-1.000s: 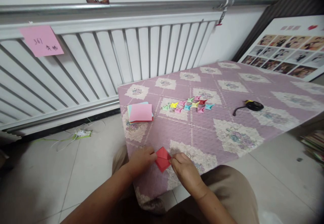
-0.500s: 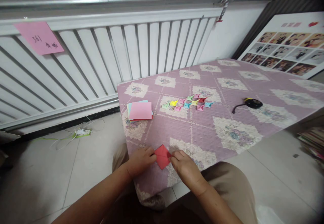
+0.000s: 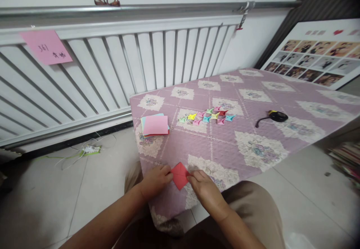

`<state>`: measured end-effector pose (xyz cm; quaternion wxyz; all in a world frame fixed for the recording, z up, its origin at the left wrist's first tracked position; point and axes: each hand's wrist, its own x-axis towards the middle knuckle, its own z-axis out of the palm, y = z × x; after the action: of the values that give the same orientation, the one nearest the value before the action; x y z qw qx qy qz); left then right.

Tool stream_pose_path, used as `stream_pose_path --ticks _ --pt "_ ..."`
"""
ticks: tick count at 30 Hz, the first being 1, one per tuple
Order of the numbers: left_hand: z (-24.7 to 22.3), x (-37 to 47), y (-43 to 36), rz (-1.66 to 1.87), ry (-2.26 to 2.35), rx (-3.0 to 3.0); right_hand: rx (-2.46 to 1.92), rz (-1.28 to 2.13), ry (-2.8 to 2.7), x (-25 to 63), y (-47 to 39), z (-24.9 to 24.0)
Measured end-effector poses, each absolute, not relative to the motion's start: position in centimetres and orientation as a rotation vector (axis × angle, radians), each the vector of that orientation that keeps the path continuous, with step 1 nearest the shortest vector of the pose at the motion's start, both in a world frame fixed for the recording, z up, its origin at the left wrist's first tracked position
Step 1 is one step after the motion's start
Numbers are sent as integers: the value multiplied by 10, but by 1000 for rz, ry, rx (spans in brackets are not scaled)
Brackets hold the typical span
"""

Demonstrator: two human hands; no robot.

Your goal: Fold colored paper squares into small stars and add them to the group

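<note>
A square of red origami paper [image 3: 180,176] with crease lines across it is turned like a diamond near the table's front edge. My left hand [image 3: 159,178] pinches its left corner, and my right hand [image 3: 201,182] pinches the right corner. Beyond my hands, several small folded paper pieces [image 3: 207,119] in green, yellow, pink, blue and red lie in two rough rows. To their left sits a stack of coloured paper sheets [image 3: 155,125] with pink on top.
The table [image 3: 180,144] wears a purple flowered cloth. On its right lies a black and yellow object with a strap [image 3: 278,116]. Behind stand a white radiator [image 3: 168,57] and a photo board [image 3: 312,54]. A power strip [image 3: 91,150] with cables is on the floor.
The view has shifted slightly, so the background sits a little lower. Both hands keep their pinch on the red paper's corners, almost in the same place.
</note>
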<state>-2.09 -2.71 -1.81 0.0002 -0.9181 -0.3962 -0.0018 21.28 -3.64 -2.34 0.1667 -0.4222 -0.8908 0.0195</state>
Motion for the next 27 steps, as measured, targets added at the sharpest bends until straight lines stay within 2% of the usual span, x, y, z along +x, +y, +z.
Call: stream_pose_path --ticks 12,23,27 --pt "-12 -19 -27 48 -1138 -2934 -1279 13 -2376 214 -53 -41" --pt "1 -7 -30 184 -1104 -2902 -1392 53 -2327 213 -62 -37" --pt "-1 -7 -31 227 -1115 -2886 -1432 -45 -2219 212 -63 -36"
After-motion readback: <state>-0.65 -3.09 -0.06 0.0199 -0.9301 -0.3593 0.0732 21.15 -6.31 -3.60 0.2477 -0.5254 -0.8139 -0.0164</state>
